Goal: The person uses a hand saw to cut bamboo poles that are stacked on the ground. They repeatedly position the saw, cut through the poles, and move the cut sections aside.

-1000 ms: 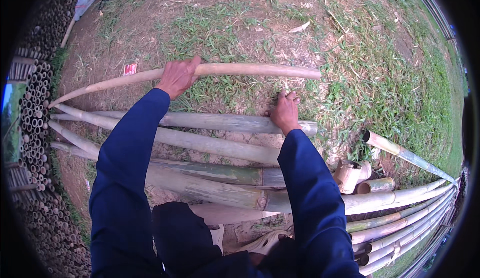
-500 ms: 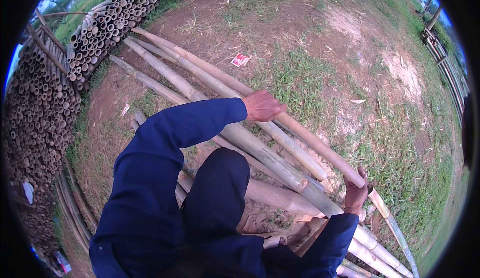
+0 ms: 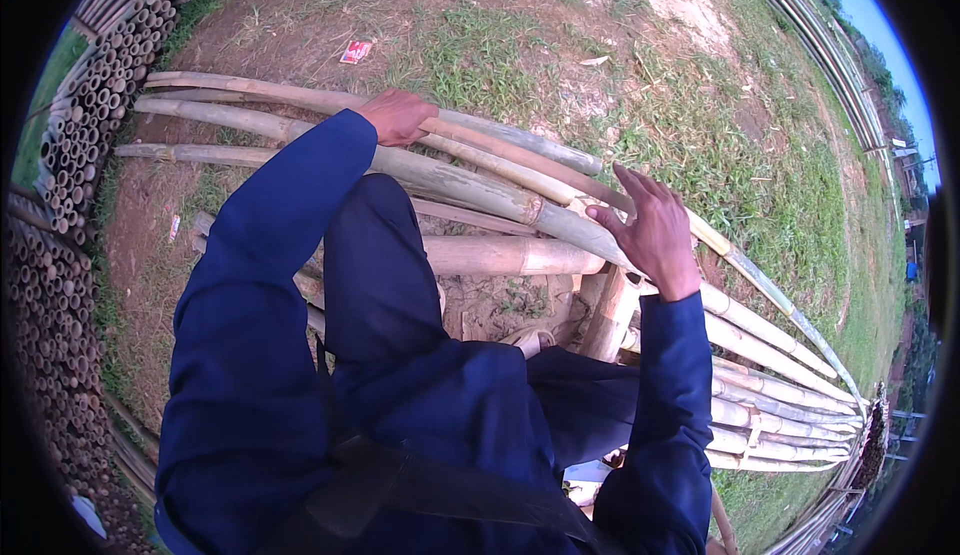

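Note:
Several long pale bamboo poles (image 3: 480, 190) lie side by side on bare earth and grass in front of me. My left hand (image 3: 398, 115) is curled over the top of one thin pole (image 3: 520, 142) near its middle. My right hand (image 3: 650, 230) hovers just above the thicker poles to the right, fingers spread, with nothing in it. A short thick bamboo piece (image 3: 500, 255) lies under the long poles, between my hands. My bent knee in dark blue trousers (image 3: 370, 255) hides part of the bundle.
A tall stack of cut bamboo tubes (image 3: 90, 125) runs along the left. More long poles (image 3: 780, 425) lie at the lower right. A red and white wrapper (image 3: 356, 51) lies on the dirt beyond the poles. A row of poles (image 3: 800, 25) edges the grass at top right.
My right hand has come off the pole it was holding and now floats open above the bundle. My left hand stays on its pole. The view has swung round.

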A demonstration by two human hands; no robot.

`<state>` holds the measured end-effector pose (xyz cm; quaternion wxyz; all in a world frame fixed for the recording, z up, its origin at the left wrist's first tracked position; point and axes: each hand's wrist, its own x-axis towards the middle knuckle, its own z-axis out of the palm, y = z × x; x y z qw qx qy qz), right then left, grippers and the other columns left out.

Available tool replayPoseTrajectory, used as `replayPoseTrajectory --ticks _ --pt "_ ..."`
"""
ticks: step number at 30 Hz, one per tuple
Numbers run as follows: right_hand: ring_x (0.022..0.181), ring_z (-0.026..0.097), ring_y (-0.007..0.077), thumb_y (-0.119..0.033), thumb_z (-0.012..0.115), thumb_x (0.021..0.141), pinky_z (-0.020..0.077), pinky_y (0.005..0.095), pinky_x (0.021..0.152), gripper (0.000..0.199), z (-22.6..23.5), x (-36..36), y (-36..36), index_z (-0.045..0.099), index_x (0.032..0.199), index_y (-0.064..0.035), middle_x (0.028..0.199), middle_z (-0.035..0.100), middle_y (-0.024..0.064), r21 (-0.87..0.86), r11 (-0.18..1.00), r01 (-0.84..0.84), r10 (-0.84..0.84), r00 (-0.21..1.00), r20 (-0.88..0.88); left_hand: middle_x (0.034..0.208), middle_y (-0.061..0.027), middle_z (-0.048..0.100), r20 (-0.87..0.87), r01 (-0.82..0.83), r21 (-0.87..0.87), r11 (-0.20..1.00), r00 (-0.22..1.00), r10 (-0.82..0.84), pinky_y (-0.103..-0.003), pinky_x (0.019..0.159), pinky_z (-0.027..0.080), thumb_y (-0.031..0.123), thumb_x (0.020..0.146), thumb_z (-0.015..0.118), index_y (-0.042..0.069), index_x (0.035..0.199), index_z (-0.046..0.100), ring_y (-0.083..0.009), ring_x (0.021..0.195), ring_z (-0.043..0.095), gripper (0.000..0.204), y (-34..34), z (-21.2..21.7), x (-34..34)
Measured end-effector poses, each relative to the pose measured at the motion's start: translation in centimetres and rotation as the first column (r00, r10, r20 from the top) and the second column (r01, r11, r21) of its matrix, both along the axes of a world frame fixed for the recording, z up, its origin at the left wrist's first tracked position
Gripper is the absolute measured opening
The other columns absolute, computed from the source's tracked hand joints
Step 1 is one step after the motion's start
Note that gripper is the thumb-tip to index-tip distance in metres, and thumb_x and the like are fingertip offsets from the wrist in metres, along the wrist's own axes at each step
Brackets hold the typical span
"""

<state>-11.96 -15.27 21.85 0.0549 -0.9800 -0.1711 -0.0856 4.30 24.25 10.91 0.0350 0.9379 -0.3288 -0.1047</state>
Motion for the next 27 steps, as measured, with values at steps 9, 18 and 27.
replayPoseTrajectory --ticks 9,18,27 --pt "0.073 0.072 0.0411 -0.039 0.068 0.096 0.0543 0.0508 0.063 0.036 -9.9 0.0 3.9 0.064 0.103 -0.0043 0.078 0.071 0.0223 0.044 0.999 -0.015 0.024 0.975 -0.223 0.091 -0.0207 0.072 -0.008 -0.194 -0.01 0.981 0.981 0.194 -0.053 0.082 0.052 0.05 0.083 0.073 0.008 0.098 0.073 -0.0415 0.092 0.07 0.045 4.6 -3.2 -3.4" --pt "0.071 0.071 0.0368 -0.038 0.077 0.09 0.0531 0.0477 0.062 0.034 -11.5 -1.0 -2.5 0.065 0.1 -0.0079 0.079 0.071 0.0149 0.169 0.986 0.012 0.006 0.995 -0.104 0.098 -0.0233 0.074 -0.131 -0.173 -0.049 0.984 0.977 0.166 -0.051 0.084 0.054 0.053 0.081 0.073 0.004 0.106 0.077 -0.0403 0.098 0.071 0.055 -0.3 -4.6 -3.2" --pt "0.073 0.069 0.037 -0.034 0.082 0.084 0.0524 0.0473 0.066 0.036 -11.7 -2.2 -7.0 0.067 0.103 -0.0067 0.083 0.07 0.0147 0.17 0.985 0.003 0.003 0.999 -0.037 0.091 -0.0235 0.074 -0.081 -0.182 -0.086 0.98 0.981 0.175 -0.05 0.079 0.057 0.051 0.078 0.075 0.005 0.097 0.078 -0.0405 0.088 0.073 0.051 -4.6 -4.0 -5.4"
